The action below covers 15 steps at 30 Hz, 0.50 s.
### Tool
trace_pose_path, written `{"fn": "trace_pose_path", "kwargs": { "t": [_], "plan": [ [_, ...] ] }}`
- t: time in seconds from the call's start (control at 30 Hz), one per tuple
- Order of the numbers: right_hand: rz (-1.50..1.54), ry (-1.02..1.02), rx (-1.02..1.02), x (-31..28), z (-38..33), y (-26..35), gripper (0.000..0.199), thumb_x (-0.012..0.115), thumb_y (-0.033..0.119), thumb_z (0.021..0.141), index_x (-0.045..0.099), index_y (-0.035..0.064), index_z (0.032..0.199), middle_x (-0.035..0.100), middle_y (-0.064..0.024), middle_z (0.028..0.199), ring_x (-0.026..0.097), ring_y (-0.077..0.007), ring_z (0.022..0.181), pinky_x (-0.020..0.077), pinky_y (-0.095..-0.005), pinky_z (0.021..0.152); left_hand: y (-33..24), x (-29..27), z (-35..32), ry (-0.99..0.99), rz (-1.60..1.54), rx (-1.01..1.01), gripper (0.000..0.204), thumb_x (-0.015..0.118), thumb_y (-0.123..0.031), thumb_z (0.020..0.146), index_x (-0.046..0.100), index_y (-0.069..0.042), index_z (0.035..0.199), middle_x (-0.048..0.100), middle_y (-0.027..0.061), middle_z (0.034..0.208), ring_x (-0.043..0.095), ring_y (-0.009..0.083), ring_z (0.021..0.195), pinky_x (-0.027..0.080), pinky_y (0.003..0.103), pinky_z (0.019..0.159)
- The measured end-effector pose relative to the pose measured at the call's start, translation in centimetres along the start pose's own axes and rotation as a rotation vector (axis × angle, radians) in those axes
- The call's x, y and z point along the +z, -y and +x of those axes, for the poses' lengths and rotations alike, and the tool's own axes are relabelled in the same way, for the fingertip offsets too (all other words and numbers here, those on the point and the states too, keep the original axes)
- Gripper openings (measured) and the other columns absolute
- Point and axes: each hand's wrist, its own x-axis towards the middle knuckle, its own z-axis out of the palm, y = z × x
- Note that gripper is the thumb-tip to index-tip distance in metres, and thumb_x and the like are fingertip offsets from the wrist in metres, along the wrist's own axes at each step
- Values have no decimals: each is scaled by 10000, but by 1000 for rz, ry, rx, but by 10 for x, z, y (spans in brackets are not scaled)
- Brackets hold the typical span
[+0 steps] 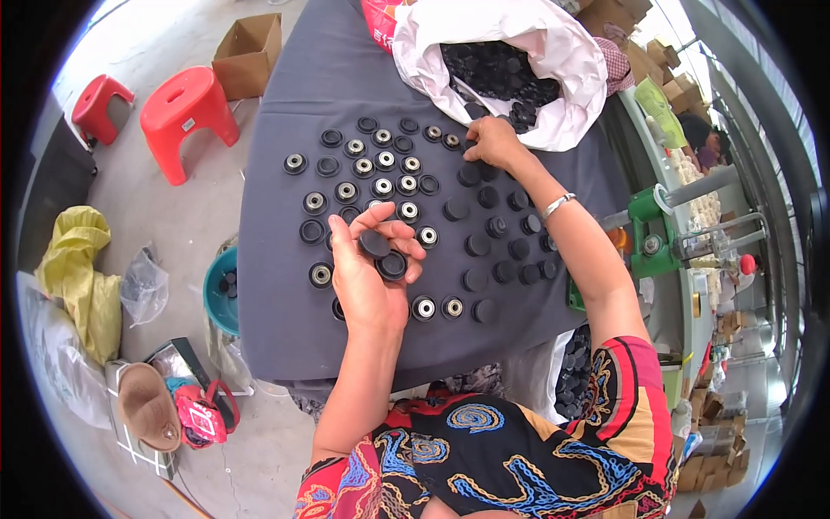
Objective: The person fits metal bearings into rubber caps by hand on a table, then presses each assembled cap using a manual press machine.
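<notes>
My left hand (367, 281) is raised over the middle of the table, palm up. Its curled fingers hold two round black caps, one a solid disc (373, 244) and the other a hollow-looking cap (392, 265). Out by the white sack (415, 60), my right hand (497, 143) pinches a black cap (470, 147) close to the tabletop; the fingers partly hide it. Rows of black caps lie on the grey cloth (303, 108). Those to the left face up, several with a silver bearing (383, 187) seated inside, while the right-hand ones (456, 208) lie face down.
More black caps (497, 69) fill the sack. A green hand press (648, 233) stands right of the table. On the left floor are red stools (186, 112), a cardboard box (248, 56), a teal basin (222, 298) and a yellow bag (78, 268).
</notes>
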Motion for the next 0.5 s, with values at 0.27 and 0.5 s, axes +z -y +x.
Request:
{"fn": "trace_pose_path", "kwargs": {
  "t": [0.27,0.5],
  "plan": [
    [47,-257,-228,-23,-51,38,356,774,194,695,675,25,992,653,-161,913,644,-307,868,509,-384,785,7,-1,2,2,20,-55,598,266,-508,1007,541,17,1081,595,88,743,573,178,578,365,266,435],
    [403,-40,-882,-25,-134,134,332,695,69,782,648,31,1109,628,-135,1059,603,-264,930,499,-363,815,8,11,-4,-155,-1,-21,497,323,-468,1011,552,-27,1021,585,38,796,562,125,607,359,248,404]
  ]
}}
